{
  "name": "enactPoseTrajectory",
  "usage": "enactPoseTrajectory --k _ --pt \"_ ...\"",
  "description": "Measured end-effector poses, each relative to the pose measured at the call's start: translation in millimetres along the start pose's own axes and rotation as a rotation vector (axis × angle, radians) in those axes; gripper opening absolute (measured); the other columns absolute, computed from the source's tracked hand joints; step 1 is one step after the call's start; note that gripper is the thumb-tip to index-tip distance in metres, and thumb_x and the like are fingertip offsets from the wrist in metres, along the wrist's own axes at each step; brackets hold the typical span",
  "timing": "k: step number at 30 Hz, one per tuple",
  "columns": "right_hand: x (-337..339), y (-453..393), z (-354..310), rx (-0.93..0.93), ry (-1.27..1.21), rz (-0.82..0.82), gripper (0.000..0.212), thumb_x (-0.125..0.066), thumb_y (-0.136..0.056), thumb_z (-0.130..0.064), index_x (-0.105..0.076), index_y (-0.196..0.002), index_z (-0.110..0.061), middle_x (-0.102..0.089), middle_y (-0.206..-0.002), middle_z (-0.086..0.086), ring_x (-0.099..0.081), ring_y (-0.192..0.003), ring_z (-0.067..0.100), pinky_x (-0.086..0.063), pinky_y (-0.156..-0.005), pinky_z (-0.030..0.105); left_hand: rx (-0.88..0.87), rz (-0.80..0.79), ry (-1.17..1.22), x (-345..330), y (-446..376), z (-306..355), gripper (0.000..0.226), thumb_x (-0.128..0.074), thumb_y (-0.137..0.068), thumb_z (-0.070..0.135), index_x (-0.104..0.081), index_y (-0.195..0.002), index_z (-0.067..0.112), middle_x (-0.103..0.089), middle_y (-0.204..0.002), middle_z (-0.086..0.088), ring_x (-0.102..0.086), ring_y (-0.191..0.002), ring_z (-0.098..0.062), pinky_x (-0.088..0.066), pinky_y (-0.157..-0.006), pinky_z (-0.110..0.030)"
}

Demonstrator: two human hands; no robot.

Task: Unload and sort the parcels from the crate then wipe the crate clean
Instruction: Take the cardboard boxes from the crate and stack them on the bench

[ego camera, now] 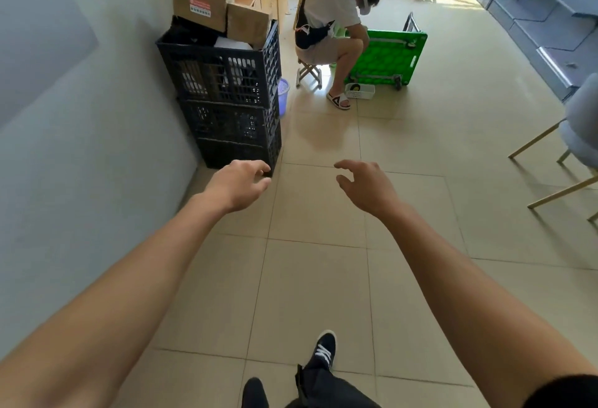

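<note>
While both arms stretch out over the tiled floor (pixel 317 278), the left hand (pixel 238 186) hangs with fingers loosely curled, holding nothing, its fingertips just in front of the lowest black crate. The right hand (pixel 365 186) is spread a little wider, thumb and fingers apart, also holding nothing, out over bare tile. Against the wall stands a stack of black crates (pixel 233 123), and the top crate (pixel 223 74) is loaded: two cardboard parcels, a larger box (pixel 200 0) with a red label and a smaller box (pixel 247 24) beside it, poke above the rim, with dark and white items beneath. Further back, another person (pixel 333 19) sits on a small stool beside a green board (pixel 386 58). A lilac basket (pixel 283 95) sits just behind the stack.
</note>
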State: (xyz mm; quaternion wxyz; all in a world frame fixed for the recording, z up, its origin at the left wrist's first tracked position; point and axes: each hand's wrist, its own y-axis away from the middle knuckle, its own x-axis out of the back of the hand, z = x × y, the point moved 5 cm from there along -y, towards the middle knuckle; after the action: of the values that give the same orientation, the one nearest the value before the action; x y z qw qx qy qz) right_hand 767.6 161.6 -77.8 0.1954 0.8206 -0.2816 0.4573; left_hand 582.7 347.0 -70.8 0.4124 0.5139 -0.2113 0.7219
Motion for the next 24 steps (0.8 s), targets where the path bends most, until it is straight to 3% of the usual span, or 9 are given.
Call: enactPoseTrajectory --k 10,15,21,24 --pt "36.7 -152.0 13.5 0.114 -0.031 -0.048 0.037 -0.059 -0.102 -0.02 -0.063 -0.139 -0.018 -0.066 -0.135 0.005 -0.057 -0.125 0.025 -0.044 -0.101 0.034 0.067 0.081 0.076 14.9 -131.3 12.2 0.037 -0.058 -0.1 0.04 -0.063 -0.135 0.026 -0.068 -0.13 0.004 -0.062 -0.12 -0.021 -0.052 -0.1 -0.044" --pt "23.5 -238.3 7.9 0.158 -0.005 -0.082 0.035 -0.061 -0.1 -0.021 -0.066 -0.135 -0.019 -0.07 -0.125 0.008 -0.06 -0.114 0.026 -0.046 -0.095 0.034 0.126 0.087 0.1 18.1 -197.4 -23.8 0.038 -0.058 -0.1 0.04 -0.062 -0.135 0.027 -0.068 -0.13 0.004 -0.062 -0.119 -0.022 -0.052 -0.1 -0.045" --pt "17.9 -359.2 -9.7 0.197 0.039 -0.053 0.035 -0.063 -0.098 -0.022 -0.066 -0.132 -0.021 -0.065 -0.136 0.0 -0.055 -0.124 0.026 -0.042 -0.103 0.036 0.146 0.106 0.065 35.6 -298.0 -75.7 0.038 -0.055 -0.102 0.039 -0.06 -0.138 0.026 -0.066 -0.133 0.004 -0.06 -0.122 -0.021 -0.049 -0.098 -0.038" --pt "22.6 -409.9 -18.8 0.192 0.061 -0.081 0.036 -0.062 -0.099 -0.026 -0.065 -0.135 -0.024 -0.068 -0.13 0.001 -0.058 -0.109 0.021 -0.044 -0.094 0.033 0.162 0.084 0.1 46.3 -347.7 -93.0 0.039 -0.055 -0.102 0.039 -0.059 -0.138 0.027 -0.065 -0.134 0.004 -0.061 -0.122 -0.022 -0.05 -0.101 -0.041"
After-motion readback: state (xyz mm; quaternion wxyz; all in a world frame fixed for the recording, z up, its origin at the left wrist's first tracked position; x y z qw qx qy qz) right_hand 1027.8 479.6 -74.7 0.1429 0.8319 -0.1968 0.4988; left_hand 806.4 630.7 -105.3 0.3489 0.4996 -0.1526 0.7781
